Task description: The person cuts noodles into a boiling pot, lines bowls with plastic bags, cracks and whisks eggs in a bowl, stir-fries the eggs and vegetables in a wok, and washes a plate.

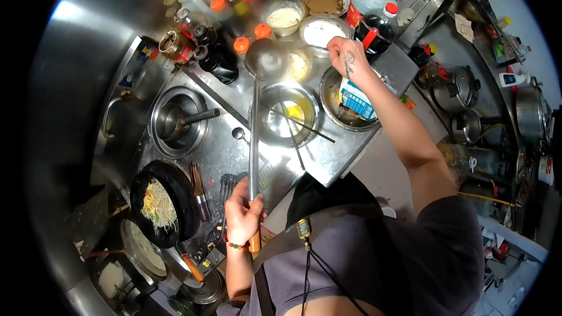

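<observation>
My left hand is wrapped round the wooden-ended handle of a long metal ladle. The ladle's round bowl hangs over the counter, near the orange-capped bottles. Reaching forward, my right hand has its fingers drawn together at the rim of a bowl of white powder; anything between the fingertips is hidden. Between my arms stands a metal bowl with yellow egg in it and chopsticks across it. A metal bowl holding a blue-and-white carton lies under my right forearm.
At left, a black wok contains bean sprouts and egg. Beyond it sits a metal basin with a dipper. Sauce jars, a bowl of brown paste and a dark red-capped bottle line the back. Pots stand at right.
</observation>
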The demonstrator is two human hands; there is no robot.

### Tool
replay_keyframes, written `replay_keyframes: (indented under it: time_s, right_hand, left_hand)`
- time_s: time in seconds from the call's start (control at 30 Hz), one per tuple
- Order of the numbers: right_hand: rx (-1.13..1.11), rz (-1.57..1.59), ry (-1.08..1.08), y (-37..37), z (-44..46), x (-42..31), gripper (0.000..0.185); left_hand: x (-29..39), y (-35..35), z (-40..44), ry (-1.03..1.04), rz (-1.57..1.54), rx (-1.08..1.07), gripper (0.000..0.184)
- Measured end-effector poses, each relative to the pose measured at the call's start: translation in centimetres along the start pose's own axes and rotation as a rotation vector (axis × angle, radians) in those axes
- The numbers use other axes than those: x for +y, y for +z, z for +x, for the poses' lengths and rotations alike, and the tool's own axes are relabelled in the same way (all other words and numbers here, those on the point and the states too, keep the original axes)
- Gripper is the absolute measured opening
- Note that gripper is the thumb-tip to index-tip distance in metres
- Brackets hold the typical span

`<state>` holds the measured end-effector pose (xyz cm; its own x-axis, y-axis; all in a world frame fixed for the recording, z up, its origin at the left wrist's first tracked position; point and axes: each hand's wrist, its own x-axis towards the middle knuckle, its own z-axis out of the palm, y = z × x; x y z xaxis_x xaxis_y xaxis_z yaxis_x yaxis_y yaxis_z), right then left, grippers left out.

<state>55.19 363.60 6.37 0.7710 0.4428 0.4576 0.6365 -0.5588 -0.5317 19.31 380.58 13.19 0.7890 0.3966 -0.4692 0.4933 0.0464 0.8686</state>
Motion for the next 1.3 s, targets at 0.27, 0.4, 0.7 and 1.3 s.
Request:
replay_keyframes:
  time_s: [0.27,0.4,0.7,1.3]
  right_hand:
    - [-0.021,-0.117,0.195,3.6,0.3,5.2,0.009]
    - [0.122,-0.063,0.253,3.7,-0.4,5.7,0.007]
    - [0.082,-0.142,0.195,2.1,-0.5,5.0,0.009]
    - [0.117,-0.065,0.215,2.3,-0.4,4.6,0.007]
  left_hand:
    - [0.9,1.3,2.7,-0.023,-0.063,-0.131,0.037]
    - [1.4,1.9,3.6,-0.039,-0.087,-0.132,0.037]
    - [2.2,2.4,4.4,-0.060,-0.159,-0.180,0.036]
    - [2.4,2.8,4.4,-0.055,-0.266,-0.186,0.035]
